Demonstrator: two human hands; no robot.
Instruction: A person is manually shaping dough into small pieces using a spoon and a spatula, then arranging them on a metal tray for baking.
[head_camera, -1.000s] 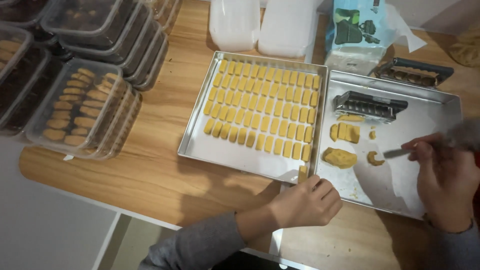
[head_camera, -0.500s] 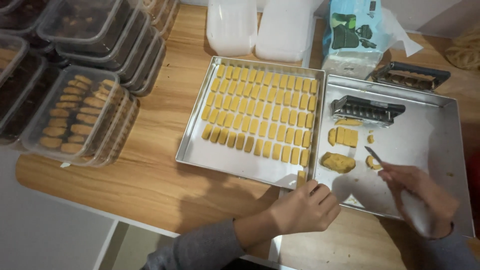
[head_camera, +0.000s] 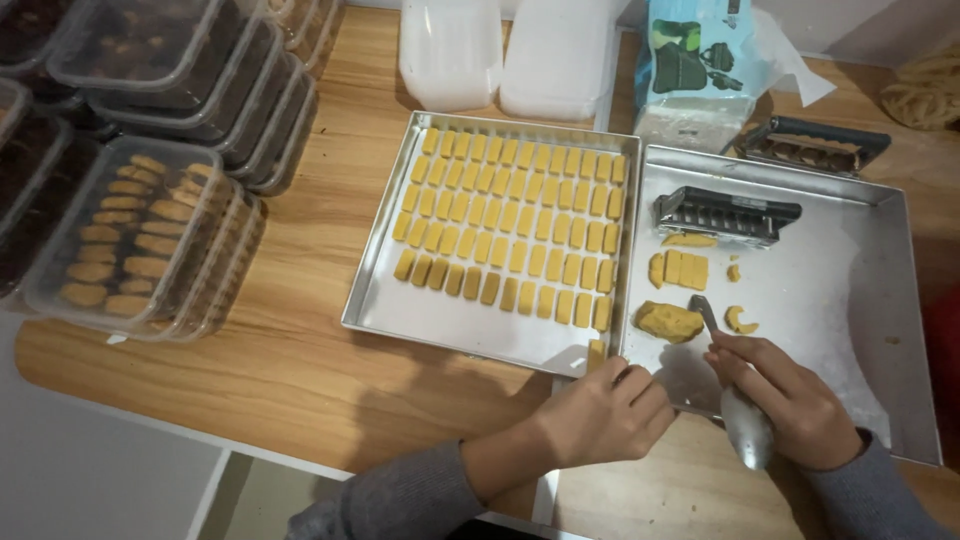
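My left hand (head_camera: 600, 415) rests curled at the near edge where two metal trays meet, fingertips touching a small yellow dough piece (head_camera: 596, 354). My right hand (head_camera: 790, 400) grips a metal spoon (head_camera: 735, 400) by its bowl end, the handle tip pointing at a yellow dough lump (head_camera: 668, 321) in the right tray (head_camera: 850, 290). The left tray (head_camera: 420, 325) holds rows of several cut yellow dough bars (head_camera: 510, 230). A few cut pieces (head_camera: 680, 268) and a curl of dough (head_camera: 741, 320) lie close to the spoon tip.
A metal multi-blade cutter (head_camera: 725, 213) lies in the right tray; another cutter (head_camera: 812, 146) sits behind it. Stacked lidded plastic boxes of biscuits (head_camera: 140, 240) fill the left. White containers (head_camera: 505, 50) and a printed bag (head_camera: 700, 60) stand at the back of the wooden table (head_camera: 300, 370).
My right hand has moved left and nearer with the spoon, its handle tip now beside the dough lump. My left hand has stayed at the trays' near edge.
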